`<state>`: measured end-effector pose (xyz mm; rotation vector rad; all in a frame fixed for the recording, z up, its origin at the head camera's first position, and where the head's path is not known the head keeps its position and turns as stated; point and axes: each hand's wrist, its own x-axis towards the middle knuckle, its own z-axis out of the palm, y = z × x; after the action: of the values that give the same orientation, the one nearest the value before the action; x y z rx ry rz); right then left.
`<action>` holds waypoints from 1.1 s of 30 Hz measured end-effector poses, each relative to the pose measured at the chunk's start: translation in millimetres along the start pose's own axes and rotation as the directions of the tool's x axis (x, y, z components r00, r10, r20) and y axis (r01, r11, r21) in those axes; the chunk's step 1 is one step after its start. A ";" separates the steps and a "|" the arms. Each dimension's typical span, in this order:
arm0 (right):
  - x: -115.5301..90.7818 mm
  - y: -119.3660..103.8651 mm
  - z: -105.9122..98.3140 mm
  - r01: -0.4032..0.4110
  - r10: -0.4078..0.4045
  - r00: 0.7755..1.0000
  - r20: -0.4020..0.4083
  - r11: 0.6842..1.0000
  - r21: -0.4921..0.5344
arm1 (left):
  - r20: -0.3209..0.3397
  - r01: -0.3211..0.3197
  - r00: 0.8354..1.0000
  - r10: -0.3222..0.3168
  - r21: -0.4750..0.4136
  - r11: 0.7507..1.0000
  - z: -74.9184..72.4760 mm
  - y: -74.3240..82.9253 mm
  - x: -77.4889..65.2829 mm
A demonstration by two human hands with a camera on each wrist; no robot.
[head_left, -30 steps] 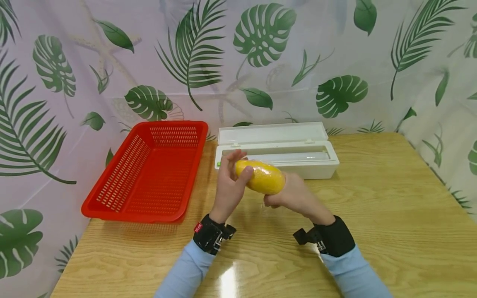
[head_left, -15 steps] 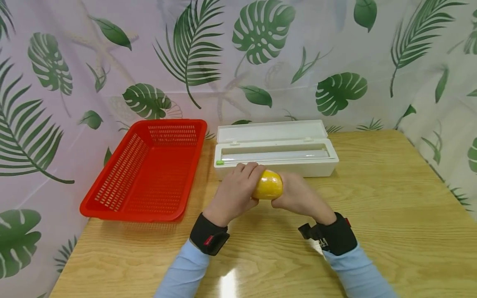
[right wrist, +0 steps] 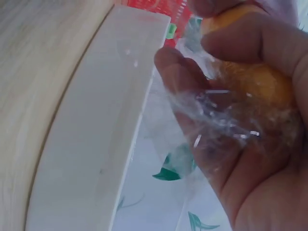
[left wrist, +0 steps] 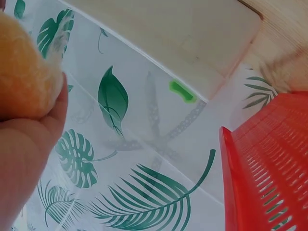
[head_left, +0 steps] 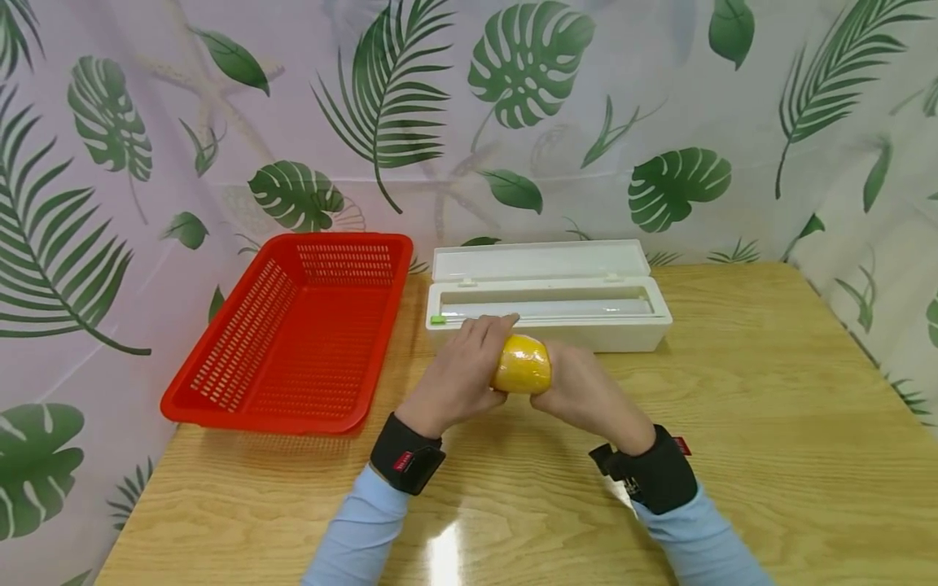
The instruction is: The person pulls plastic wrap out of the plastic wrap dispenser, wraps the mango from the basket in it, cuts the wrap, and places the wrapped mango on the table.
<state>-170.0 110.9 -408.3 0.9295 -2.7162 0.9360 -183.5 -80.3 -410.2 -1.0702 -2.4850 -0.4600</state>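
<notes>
A smooth yellow oblong fruit [head_left: 523, 365], wrapped in shiny cling film, is held above the table between both hands. My left hand [head_left: 460, 370] grips its left end, fingers over the top, hiding that side. My right hand [head_left: 589, 392] holds the other end. In the right wrist view, the right thumb [right wrist: 240, 41] lies along the fruit [right wrist: 272, 84], and loose, crumpled cling film [right wrist: 216, 120] gathers across the fingers and palm. The fruit [left wrist: 24, 72] shows orange-yellow at the edge of the left wrist view.
Behind the hands stands a white cling film box [head_left: 579, 338], lid [head_left: 538, 260] raised, with a film roll [head_left: 550, 309] inside and a green slider [head_left: 438, 320] at its left. A red perforated basket [head_left: 176, 399] sits to the left on the wooden table [head_left: 747, 391]. Leaf-printed cloth [head_left: 572, 179] hangs behind.
The left hand has turned from palm-up, thumb on the fruit, to reaching over its left end. The fruit has turned so less of its length shows. Over the last half second little moves.
</notes>
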 end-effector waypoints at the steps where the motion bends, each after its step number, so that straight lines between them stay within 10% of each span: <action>1: -0.5 -0.2 -0.9 0.000 0.000 1.000 -0.012 1.000 -0.004 | -0.017 -0.004 1.000 0.004 -0.005 1.000 0.6 0.2 0.3; 22: -1.9 1.9 -14.5 -0.014 0.017 1.000 -0.020 0.984 0.175 | -0.184 -0.072 0.980 0.073 0.014 0.997 2.4 3.3 -0.1; 33: -2.2 -6.4 -17.8 -0.198 0.189 0.979 0.071 0.831 0.520 | -0.173 -0.147 0.969 0.177 0.173 0.974 3.6 5.5 1.9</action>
<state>-165.8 118.6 -391.4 0.7287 -2.6418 1.7842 -181.4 -73.9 -411.7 -1.1010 -2.2080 -0.2928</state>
